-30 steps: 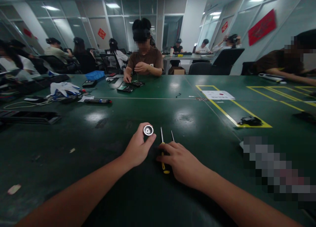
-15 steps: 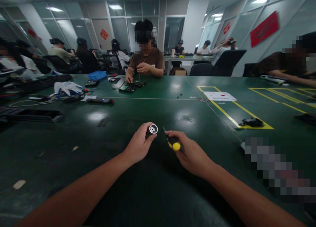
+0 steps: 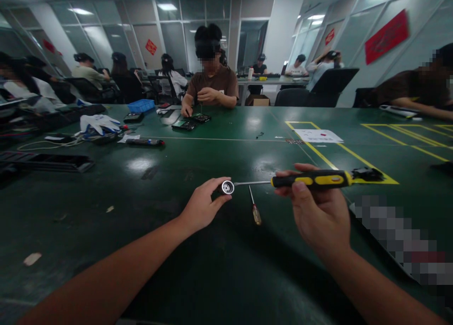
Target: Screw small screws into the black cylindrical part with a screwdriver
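Observation:
Between the thumb and fingers of my left hand point(image 3: 201, 204) is a small round part with a shiny metal rim point(image 3: 228, 187). Its open end faces me and shows small dark holes or pins inside; the rest is hidden by the fingers. My right hand point(image 3: 320, 216) grips the black and yellow handle of a screwdriver point(image 3: 311, 179), held level. The shaft points left and its tip is at the right edge of the rim; I cannot tell whether it touches. A smaller screwdriver with an amber handle point(image 3: 256, 215) lies on the table between my hands.
On the green table point(image 3: 170, 278) a pen-like tool point(image 3: 144, 142), white gloves point(image 3: 99, 124) and a blue bin point(image 3: 140, 106) lie to the left. Across sits a person point(image 3: 212, 87) handling black parts. A paper sheet point(image 3: 318, 136) and taped yellow outlines are to the right.
My right hand has moved right and turned the screwdriver from pointing away to level, its tip now at the round part. The amber screwdriver has come into view.

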### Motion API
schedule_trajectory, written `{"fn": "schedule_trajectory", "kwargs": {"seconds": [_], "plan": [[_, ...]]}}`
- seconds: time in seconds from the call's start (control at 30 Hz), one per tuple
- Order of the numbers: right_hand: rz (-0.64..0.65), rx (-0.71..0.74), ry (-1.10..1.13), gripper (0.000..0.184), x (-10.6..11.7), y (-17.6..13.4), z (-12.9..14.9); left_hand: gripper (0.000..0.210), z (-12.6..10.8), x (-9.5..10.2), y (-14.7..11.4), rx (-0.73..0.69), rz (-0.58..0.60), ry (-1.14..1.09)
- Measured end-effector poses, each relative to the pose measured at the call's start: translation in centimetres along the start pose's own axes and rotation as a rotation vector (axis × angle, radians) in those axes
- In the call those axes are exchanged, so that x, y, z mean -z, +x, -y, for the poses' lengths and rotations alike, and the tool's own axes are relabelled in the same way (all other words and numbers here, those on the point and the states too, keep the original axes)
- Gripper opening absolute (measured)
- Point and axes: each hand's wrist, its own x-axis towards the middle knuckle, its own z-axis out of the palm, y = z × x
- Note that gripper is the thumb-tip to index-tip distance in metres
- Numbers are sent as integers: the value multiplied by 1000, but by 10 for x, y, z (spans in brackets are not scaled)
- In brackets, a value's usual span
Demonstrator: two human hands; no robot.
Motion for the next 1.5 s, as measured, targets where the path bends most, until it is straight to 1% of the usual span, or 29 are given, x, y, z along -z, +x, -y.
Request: {"fn": "schedule_trajectory", "kwargs": {"seconds": [0.1, 0.2, 0.3, 0.4, 0.47, 0.57, 0.67, 0.8, 0.97, 1.1, 1.3, 1.5], "plan": [[-12, 10, 28, 33, -1, -4, 4, 40, 1, -2, 0, 33, -41, -49], [-30, 58, 91, 28, -1, -4, 6, 33, 2, -2, 1, 31, -45, -48], [15, 62, 194, 26, -1, -2, 5, 33, 1, -1, 1, 22, -26, -31], [84, 12, 259, 30, 0, -1, 3, 33, 0, 0, 0, 18, -7, -30], [104, -16, 263, 33, 1, -1, 1, 34, 0, 0, 0, 14, 4, -37], [108, -38, 254, 38, 2, 1, -2, 34, 1, -1, 0, 6, 5, -57], [80, -34, 200, 41, 3, 2, -4, 34, 3, -3, 1, 6, -1, -76], [75, -5, 65, 34, 3, -1, -2, 35, 4, -3, 1, 4, -10, -94], [80, 84, 34, 27, -2, -8, 2, 34, 2, -2, 0, -6, -1, -101], [77, 118, 6, 26, -2, -9, 2, 35, 2, -1, 1, -12, -7, -85], [78, 115, -3, 27, 0, -9, -1, 36, 3, -2, 1, -22, -12, -58], [96, 131, -15, 26, -1, -8, 2, 38, 1, -1, 0, -28, -9, -30]]}}
